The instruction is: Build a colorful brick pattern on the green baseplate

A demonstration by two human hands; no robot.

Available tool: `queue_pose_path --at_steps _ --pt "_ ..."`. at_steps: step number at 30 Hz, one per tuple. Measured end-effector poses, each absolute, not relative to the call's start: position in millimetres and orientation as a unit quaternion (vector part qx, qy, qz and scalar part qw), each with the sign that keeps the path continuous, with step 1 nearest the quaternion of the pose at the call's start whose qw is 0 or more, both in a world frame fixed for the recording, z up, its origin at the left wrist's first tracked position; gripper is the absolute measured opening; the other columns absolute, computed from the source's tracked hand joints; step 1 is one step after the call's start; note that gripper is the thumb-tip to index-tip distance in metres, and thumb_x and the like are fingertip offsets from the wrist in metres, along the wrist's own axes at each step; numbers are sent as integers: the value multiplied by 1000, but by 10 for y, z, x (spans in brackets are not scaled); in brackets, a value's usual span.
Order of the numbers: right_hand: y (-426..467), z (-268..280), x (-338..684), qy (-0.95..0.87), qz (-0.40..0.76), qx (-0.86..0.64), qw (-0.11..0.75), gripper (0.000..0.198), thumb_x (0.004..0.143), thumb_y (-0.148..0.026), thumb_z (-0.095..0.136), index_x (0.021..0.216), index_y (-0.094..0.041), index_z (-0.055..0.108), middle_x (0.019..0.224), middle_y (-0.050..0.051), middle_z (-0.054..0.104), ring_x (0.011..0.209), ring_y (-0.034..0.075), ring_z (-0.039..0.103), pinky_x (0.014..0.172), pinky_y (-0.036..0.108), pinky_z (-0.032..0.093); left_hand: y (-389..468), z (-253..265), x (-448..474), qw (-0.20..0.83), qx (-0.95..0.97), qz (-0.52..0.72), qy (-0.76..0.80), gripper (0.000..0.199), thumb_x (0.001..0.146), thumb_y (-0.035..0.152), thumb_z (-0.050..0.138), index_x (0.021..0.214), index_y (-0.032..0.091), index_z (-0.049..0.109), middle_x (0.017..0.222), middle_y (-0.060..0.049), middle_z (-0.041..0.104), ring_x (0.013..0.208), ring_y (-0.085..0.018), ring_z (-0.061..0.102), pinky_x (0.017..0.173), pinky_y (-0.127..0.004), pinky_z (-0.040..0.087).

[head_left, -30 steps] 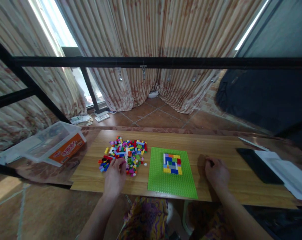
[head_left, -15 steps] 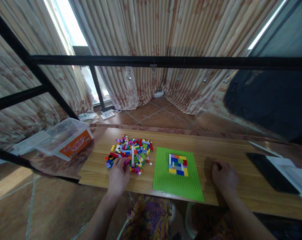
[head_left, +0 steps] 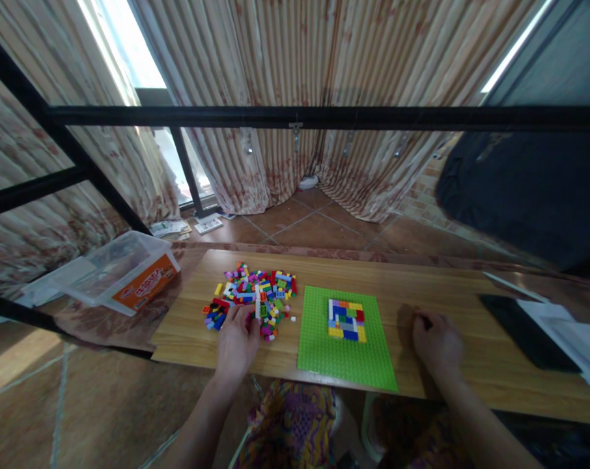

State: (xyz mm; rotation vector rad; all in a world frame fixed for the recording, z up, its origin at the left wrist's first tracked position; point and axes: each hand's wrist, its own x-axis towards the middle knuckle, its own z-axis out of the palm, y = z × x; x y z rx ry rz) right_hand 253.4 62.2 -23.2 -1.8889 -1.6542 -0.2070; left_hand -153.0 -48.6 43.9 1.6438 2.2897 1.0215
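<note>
My left hand (head_left: 237,340) reaches into the near edge of a pile of small coloured toy bricks (head_left: 243,296). Its thumb and fingers are bent and apart, with magenta bricks showing in the gap; I see none clearly gripped. A white brick piece (head_left: 257,303) stands up just beyond the fingertips. On the table's middle lies a green baseplate (head_left: 319,361), carrying a low square build of bricks (head_left: 346,320) in blue, yellow, red and white. To the right of the plate, my right hand (head_left: 439,342) rests on the wood, fingers curled closed, with nothing visible in it.
The wooden table (head_left: 187,339) has a dark flat pad (head_left: 524,332) and white papers (head_left: 563,332) at its right end. A clear plastic box (head_left: 133,273) with an orange label stands beyond the left end. A black metal bar (head_left: 295,117) crosses before the curtains.
My left hand has shifted slightly right and its thumb and fingers have moved among the bricks. My right hand stays in place. The whole view has shifted a little.
</note>
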Motion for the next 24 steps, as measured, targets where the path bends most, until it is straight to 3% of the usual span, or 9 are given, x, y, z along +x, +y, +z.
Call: queue_pose_path --at_steps 11,16,24 --pt "640 -258 2554 -628 -85 -709 308 38 84 -34 41 88 -12 73 84 15 66 76 24 55 71 36 42 -74 463 -1443 13 598 288 748 26 85 17 54 108 19 66 109 -10 66 103 -25 62 93 -37 50" --pt "642 -272 2564 -629 -87 -709 307 37 83 -33 41 89 -13 72 85 14 66 76 24 55 71 35 42 218 527 -1323 4 659 227 717 32 84 17 58 115 19 66 123 -11 64 114 -28 56 101 -43 43" --pt "646 -276 2569 -627 -94 -711 306 40 83 -34 40 88 -13 73 84 15 67 75 25 56 69 35 42 254 498 -1230 19 696 186 693 22 87 19 56 105 21 69 113 -8 70 105 -28 56 94 -43 42"
